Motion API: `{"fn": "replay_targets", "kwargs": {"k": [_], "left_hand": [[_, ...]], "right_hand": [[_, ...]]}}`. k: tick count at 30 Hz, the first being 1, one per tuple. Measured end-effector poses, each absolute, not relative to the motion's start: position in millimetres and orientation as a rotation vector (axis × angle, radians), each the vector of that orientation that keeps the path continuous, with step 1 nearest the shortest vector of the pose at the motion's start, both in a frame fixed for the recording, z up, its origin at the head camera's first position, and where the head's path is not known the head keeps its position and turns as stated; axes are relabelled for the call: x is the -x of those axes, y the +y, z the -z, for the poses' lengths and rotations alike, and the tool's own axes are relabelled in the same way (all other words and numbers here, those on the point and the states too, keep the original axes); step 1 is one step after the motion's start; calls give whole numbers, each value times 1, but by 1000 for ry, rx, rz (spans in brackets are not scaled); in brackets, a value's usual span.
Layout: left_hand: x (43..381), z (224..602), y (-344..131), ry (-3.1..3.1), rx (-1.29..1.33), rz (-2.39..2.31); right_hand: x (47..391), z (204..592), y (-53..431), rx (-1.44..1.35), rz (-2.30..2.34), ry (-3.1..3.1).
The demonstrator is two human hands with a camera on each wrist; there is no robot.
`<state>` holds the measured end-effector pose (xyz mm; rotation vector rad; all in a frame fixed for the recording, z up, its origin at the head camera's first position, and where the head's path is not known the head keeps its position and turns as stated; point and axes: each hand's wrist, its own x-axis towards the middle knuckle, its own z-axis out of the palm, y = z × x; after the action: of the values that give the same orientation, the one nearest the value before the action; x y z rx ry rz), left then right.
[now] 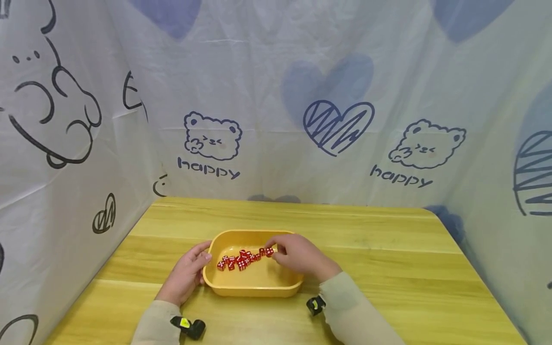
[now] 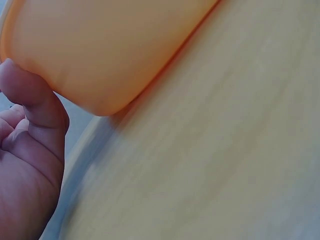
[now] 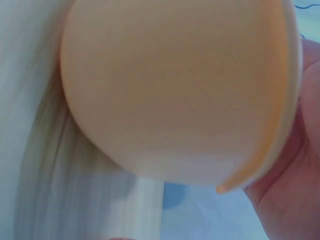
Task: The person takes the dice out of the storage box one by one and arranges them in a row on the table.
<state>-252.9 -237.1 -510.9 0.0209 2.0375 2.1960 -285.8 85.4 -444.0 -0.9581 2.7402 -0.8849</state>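
A yellow plastic tray (image 1: 252, 291) with rounded corners stands on the wooden table. Several red dice with white pips (image 1: 241, 261) lie in a loose row across its floor, toward the left and back. My left hand (image 1: 185, 273) grips the tray's left end, the thumb at the rim; in the left wrist view the thumb (image 2: 35, 95) bends against the tray's edge. Reaching over the right side, my right hand (image 1: 299, 254) pinches a red die (image 1: 269, 252) between thumb and index finger. In the right wrist view the tray wall (image 3: 175, 90) hides those fingertips.
The yellow wood-grain table (image 1: 366, 268) extends on both sides of the tray. White cloth (image 1: 267, 158) printed with hearts and bears hangs behind it and at the sides. Black wrist cameras (image 1: 189, 327) sit on both sleeves.
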Motion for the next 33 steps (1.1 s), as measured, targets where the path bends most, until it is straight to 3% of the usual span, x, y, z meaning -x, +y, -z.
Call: {"fn": "replay_targets", "kwargs": {"k": [33], "left_hand": [[253,514,-238,2014,-38,-2221]], "right_hand": [[279,451,153,682,1040,2878]]}}
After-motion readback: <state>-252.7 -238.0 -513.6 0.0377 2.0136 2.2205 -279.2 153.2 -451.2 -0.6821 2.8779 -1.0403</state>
